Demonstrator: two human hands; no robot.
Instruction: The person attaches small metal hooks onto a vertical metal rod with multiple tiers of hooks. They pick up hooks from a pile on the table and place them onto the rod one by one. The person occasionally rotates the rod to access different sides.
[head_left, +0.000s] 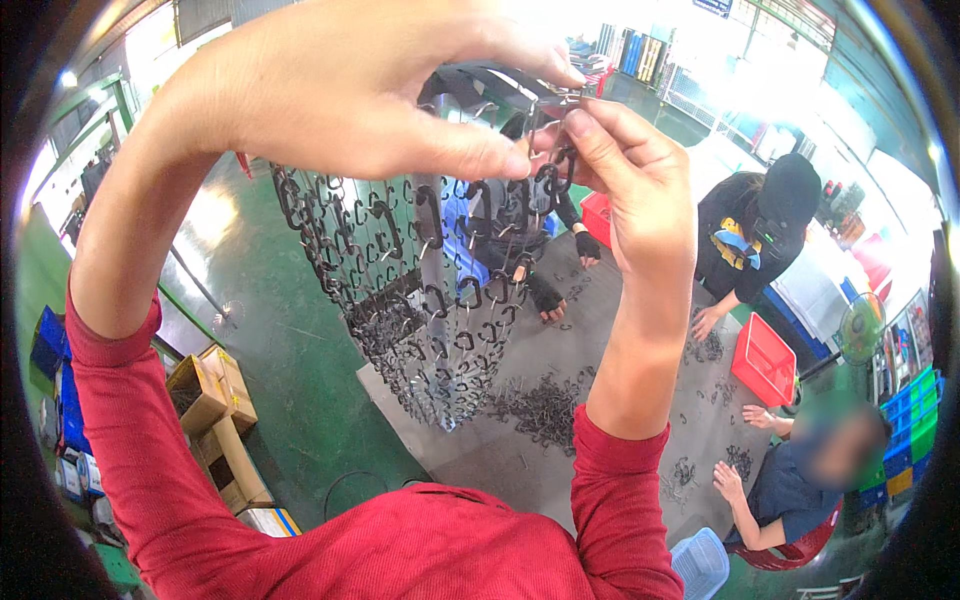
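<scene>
Left hand (370,95): arching over the top of a hanging rack (430,225), thumb and forefinger standing apart. Right hand (632,170): thumb and fingertips meeting at the rack's right edge; whether they are clamping hook or rack, cannot tell. Dark hook (569,168): hanging just below the right thumb, nearer that hand, long axis running roughly upright. Rack: extending downward, below and between both hands. Beyond: loose hooks (545,410) lying on a grey table (460,450); red tray (746,343) sitting near two co-workers.
</scene>
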